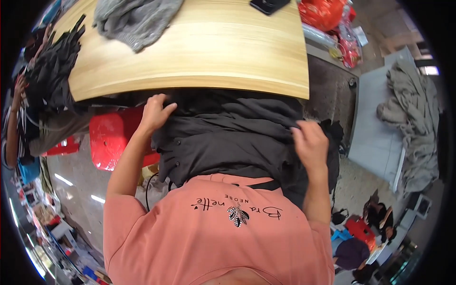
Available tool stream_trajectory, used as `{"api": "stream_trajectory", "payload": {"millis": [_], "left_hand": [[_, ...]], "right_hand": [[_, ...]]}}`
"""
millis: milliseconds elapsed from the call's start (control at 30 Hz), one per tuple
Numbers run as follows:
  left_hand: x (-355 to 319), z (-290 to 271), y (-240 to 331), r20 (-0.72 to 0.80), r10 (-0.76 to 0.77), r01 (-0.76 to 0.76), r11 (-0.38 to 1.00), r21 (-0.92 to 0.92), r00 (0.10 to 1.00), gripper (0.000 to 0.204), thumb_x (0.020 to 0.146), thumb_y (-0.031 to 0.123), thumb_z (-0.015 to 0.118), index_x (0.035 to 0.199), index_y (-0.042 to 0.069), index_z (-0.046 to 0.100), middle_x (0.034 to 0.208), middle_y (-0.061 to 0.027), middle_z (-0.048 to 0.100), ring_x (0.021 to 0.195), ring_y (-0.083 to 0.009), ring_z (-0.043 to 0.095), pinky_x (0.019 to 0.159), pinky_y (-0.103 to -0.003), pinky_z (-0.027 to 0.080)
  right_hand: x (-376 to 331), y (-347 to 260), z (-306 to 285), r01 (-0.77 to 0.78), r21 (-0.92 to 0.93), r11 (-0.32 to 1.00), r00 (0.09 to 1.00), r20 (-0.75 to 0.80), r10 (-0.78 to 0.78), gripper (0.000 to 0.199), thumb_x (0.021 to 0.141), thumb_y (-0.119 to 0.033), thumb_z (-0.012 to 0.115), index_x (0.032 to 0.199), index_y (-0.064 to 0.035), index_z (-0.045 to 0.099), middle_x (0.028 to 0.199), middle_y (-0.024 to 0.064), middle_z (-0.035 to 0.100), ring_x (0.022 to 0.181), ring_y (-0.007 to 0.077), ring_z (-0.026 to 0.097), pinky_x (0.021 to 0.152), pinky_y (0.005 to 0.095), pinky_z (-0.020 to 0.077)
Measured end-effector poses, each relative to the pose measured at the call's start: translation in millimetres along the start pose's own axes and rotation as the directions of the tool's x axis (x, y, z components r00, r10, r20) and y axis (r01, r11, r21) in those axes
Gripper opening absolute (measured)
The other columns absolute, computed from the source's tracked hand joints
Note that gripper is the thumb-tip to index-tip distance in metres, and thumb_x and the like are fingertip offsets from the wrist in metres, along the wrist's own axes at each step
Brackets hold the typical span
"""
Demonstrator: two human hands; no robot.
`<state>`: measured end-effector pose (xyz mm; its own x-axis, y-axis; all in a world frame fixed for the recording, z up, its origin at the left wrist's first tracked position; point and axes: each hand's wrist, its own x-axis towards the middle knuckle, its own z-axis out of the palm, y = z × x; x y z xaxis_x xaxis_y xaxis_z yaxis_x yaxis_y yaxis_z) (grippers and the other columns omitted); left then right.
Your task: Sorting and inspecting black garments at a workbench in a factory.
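A dark grey buttoned garment (223, 147) lies spread in folds across my lap, with small buttons along its left side. It reaches up under the table's near edge, where its far part is hidden. My left hand (158, 112) is at the cloth's far left corner, fingers curled, dark fabric between thumb and fingertips. On the opposite side my right hand (310, 141) is closed, its fingertips pinching a fold of the same garment. More dark cloth hangs beside my right forearm.
A wooden table (213, 57) stands in front, bearing a grey knit garment (135, 21) and a black phone (269, 4). To the left are a red stool (107, 142) and another person beside dark clothes (54, 71). Grey cloth (413, 118) drapes over a pale board (375, 128) at right.
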<state>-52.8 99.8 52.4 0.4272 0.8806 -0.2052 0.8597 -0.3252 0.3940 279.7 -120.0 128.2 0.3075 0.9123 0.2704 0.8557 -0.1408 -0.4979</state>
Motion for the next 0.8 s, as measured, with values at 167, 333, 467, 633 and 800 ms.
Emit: {"api": "stream_trajectory", "payload": {"millis": [167, 333, 467, 633, 800], "left_hand": [[40, 101, -90, -0.227, -0.129, 0.044, 0.937, -0.346, 0.965, 0.049, 0.070, 0.029, 0.067, 0.106, -0.003, 0.057, 0.105, -0.0238, 0.057, 0.102, -0.0326, 0.054, 0.084, -0.038, 0.043], [20, 92, -78, -0.123, -0.229, 0.101, 0.766, -0.635, 0.966, 0.037, 0.065, 0.014, 0.068, 0.096, -0.005, 0.061, 0.087, -0.0200, 0.063, 0.084, -0.0266, 0.061, 0.075, -0.031, 0.045], [-78, 17, -43, -0.322, 0.085, -0.271, 0.760, -0.592, 0.943, 0.014, 0.061, -0.005, 0.051, 0.074, 0.000, 0.052, 0.080, -0.0069, 0.056, 0.077, -0.0153, 0.053, 0.069, -0.026, 0.042], [-169, 29, -9, -0.231, 0.474, -0.515, 0.840, -0.170, 0.850, 0.021, 0.053, -0.003, 0.056, 0.072, 0.002, 0.052, 0.067, -0.0118, 0.044, 0.063, -0.0288, 0.046, 0.053, -0.036, 0.038], [-177, 26, 10, -0.223, 0.353, -0.416, 0.807, -0.419, 0.909, 0.021, 0.053, -0.005, 0.056, 0.072, 0.000, 0.051, 0.062, -0.0106, 0.041, 0.060, -0.0276, 0.045, 0.052, -0.034, 0.037]], "right_hand": [[35, -11, 82, 0.160, -0.318, 0.935, 0.970, 0.226, -0.089, 0.011, 0.072, -0.007, 0.061, 0.080, -0.0006, 0.057, 0.073, 0.0126, 0.055, 0.074, 0.0311, 0.054, 0.070, 0.0367, 0.0414], [8, -12, 37, -0.115, 0.379, 0.918, 0.983, 0.174, 0.052, 0.010, 0.069, 0.002, 0.055, 0.079, 0.0024, 0.058, 0.074, 0.0106, 0.056, 0.068, 0.0217, 0.054, 0.067, 0.0311, 0.0415], [-26, 17, -44, -0.068, 0.805, 0.589, 0.942, 0.246, -0.228, 0.016, 0.062, 0.001, 0.056, 0.077, 0.0060, 0.057, 0.071, 0.0114, 0.057, 0.065, 0.0206, 0.055, 0.060, 0.0278, 0.0417], [-60, 64, -25, -0.339, 0.039, 0.940, 0.592, 0.786, 0.180, 0.016, 0.062, -0.003, 0.056, 0.076, 0.0029, 0.060, 0.074, 0.0134, 0.060, 0.066, 0.0261, 0.057, 0.063, 0.0337, 0.0439], [40, -42, -4, 0.171, -0.419, 0.892, 0.807, 0.579, 0.117, 0.032, 0.065, -0.004, 0.062, 0.096, -0.0035, 0.058, 0.095, 0.0147, 0.059, 0.089, 0.0322, 0.056, 0.075, 0.0384, 0.0450]]}}
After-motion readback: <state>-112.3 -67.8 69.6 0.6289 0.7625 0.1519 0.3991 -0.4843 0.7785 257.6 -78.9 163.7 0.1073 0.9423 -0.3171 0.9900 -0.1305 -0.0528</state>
